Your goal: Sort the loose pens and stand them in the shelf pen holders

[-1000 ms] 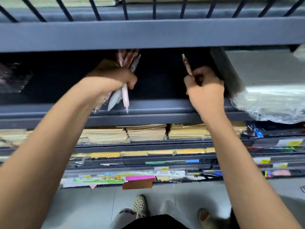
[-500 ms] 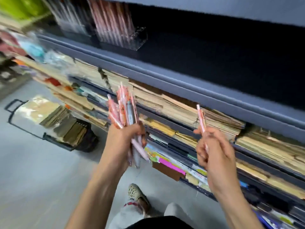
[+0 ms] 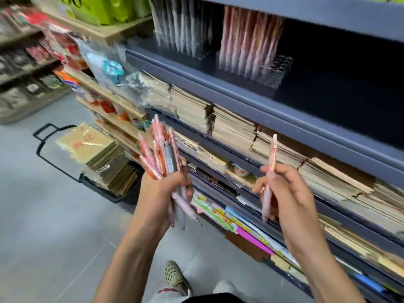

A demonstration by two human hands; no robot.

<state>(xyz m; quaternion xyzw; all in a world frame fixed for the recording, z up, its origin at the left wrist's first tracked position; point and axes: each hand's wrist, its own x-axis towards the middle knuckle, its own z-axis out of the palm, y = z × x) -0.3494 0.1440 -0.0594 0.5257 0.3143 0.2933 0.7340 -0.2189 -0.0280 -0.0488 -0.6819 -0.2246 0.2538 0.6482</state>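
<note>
My left hand [image 3: 161,193] grips a bundle of pink and orange pens [image 3: 160,154], their tops fanned upward and tips pointing down. My right hand [image 3: 286,193] holds a single pale pink pen [image 3: 271,162] nearly upright, apart from the bundle. Up on the dark shelf stand clear pen holders: one [image 3: 249,42] filled with pink pens, and another [image 3: 181,27] to its left with grey-white pens. Both hands are well below and in front of that shelf. The picture is blurred.
Stacks of brown notebooks [image 3: 236,127] fill the shelf under the holders, with coloured paper packs [image 3: 251,235] lower down. A black basket [image 3: 105,169] with wrapped notebooks sits on the grey floor at left. My shoe [image 3: 175,278] shows below.
The view swung left and down from the dark shelf. Both hands came down from the shelf to chest height, still holding the bundle and the single pen; the holders now appear above.
</note>
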